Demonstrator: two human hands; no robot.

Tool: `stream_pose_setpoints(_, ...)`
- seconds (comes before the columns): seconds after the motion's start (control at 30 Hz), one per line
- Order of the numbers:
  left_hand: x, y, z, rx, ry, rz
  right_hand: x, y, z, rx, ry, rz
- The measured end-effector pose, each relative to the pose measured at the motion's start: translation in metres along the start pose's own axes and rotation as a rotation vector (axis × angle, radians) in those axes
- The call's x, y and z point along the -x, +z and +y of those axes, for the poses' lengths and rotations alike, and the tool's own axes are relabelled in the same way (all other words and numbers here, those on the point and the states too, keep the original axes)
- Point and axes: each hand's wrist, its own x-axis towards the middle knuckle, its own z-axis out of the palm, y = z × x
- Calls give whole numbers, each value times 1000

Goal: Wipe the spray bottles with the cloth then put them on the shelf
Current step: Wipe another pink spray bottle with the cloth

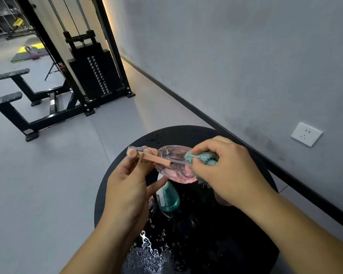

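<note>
A clear pink spray bottle (174, 167) with a peach trigger head lies sideways in the air over a round black table (236, 244). My left hand (127, 190) grips it by the trigger head and neck. My right hand (224, 169) holds a bunched teal cloth (200, 157) and presses it against the bottle's body. Below them a teal spray bottle (167, 196) stands on the table, partly hidden by my left hand. A second pink object shows just behind my left thumb, too hidden to name.
Water drops (147, 252) glisten on the table's near side. A black cable weight machine (91, 72) and its benches stand on the grey floor to the left. The grey wall with a white socket (306, 134) runs along the right. No shelf is in view.
</note>
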Motion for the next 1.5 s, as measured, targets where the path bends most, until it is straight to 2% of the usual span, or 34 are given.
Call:
stream_pose_setpoints(0.2,4,5,-4,-19,8,-69,6,3,-8,-32,-103,-44)
stream_pose_setpoints(0.4,-3,-1,-6,-35,5,-33,-1,-1,6,23,-3,-9)
stream_pose_setpoints(0.57,-1,-1,-9,-96,3,-102,5,2,-3,-15,-119,-53)
stream_pose_setpoints(0.73,-3,-4,-10,-97,32,-87,-2,-1,6,30,9,0)
stream_pose_setpoints(0.9,0,1,-15,-131,75,-118,4,5,-4,29,-81,-41)
stream_pose_setpoints(1.07,-3,-2,-14,-150,112,-130,-5,-3,8,33,78,1)
stream_pose_setpoints(1.23,-1,0,-17,-201,93,-144,4,2,-3,-12,-37,-40)
stream_pose_setpoints(1.4,-1,-1,-14,-166,121,-124,-6,-4,9,25,67,34)
stream_pose_setpoints(1.5,-1,-1,-14,-164,118,-124,-3,-3,7,-15,27,39)
